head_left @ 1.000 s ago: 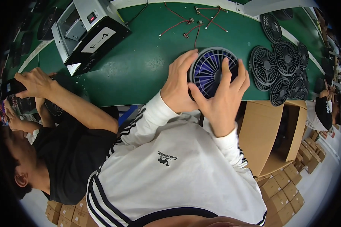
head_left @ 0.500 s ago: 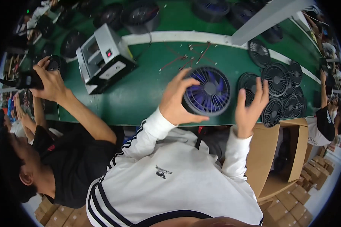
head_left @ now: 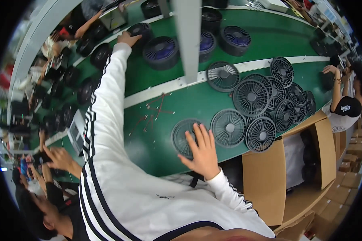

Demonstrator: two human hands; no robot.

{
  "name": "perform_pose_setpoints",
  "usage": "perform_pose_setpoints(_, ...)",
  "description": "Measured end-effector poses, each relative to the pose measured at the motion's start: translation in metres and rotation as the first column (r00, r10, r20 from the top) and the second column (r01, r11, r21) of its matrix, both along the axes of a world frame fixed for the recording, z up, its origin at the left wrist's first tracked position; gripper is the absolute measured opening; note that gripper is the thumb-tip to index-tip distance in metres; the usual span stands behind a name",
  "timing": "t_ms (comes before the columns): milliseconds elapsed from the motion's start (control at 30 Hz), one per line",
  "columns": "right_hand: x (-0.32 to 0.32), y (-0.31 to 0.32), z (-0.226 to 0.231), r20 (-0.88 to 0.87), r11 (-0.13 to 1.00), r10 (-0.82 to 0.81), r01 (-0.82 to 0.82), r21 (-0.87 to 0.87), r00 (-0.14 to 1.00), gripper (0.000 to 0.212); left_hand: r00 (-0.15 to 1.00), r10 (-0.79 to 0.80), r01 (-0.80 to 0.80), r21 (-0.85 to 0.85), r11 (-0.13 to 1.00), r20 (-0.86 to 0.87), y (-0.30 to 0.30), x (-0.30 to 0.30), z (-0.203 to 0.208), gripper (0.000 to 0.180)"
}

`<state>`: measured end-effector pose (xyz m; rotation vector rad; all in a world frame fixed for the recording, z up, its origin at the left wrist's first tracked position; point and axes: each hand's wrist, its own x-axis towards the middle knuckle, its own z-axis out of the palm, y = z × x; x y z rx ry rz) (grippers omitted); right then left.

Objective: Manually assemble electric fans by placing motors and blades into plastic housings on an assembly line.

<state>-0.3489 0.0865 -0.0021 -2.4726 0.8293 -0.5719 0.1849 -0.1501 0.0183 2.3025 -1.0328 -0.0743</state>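
My left arm stretches far forward across the table's white rail, and my left hand [head_left: 127, 39] grips the near edge of a dark round fan [head_left: 141, 29] on the green surface beyond. Some of its fingers are hidden. My right hand [head_left: 204, 152] is open, fingers spread flat over a loose dark round fan grille [head_left: 180, 134] near the front edge; whether it presses on it I cannot tell. Beside that hand lies another grille [head_left: 228, 127]. Several more grilles [head_left: 251, 97] lie overlapped to the right. A fan with purple blades [head_left: 161, 52] stands near my left hand.
A grey upright post [head_left: 188, 44] rises from the white rail [head_left: 157, 93]. Thin red wires [head_left: 156, 110] lie on the table. An open cardboard box [head_left: 265, 182] stands at the right front. A co-worker's hand [head_left: 60, 158] is at the left, near a grey machine [head_left: 77, 130].
My left hand has moved from the purple-bladed fan in front of me to the far left fan. My right hand has come down over a grille. The view has shifted.
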Motion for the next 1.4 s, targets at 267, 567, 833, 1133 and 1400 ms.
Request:
perform_pose_setpoints(267,0.004,-0.005,-0.006,0.031,0.996,-0.047,0.045,0.079,0.998,0.080,0.347,-0.794,0.811,0.266,0.522,0.500,-0.190,-0.153,0.012,0.052)
perform_pose_setpoints(567,-0.001,-0.001,-0.004,0.093,0.991,-0.022,0.010,0.132,0.995,0.081,0.774,-0.510,0.591,-0.141,0.794,0.374,-0.147,-0.118,0.035,0.043)
perform_pose_setpoints(833,-0.022,-0.004,-0.006,0.041,0.984,0.178,-0.179,0.021,0.983,0.083,0.907,-0.077,-0.183,-0.552,0.814,-0.414,0.191,-0.200,0.117,0.055)
perform_pose_setpoints(1133,-0.039,0.006,0.000,0.093,0.986,0.163,-0.164,0.001,0.982,0.065,0.148,-0.433,-0.411,-0.454,0.791,-0.889,0.455,-0.275,-0.009,0.045)
perform_pose_setpoints(1400,-0.055,0.006,0.024,-0.160,0.929,0.367,-0.371,0.005,0.916,0.063,0.330,-0.275,-0.277,-0.371,0.887,-0.903,0.430,-0.279,-0.024,0.052)
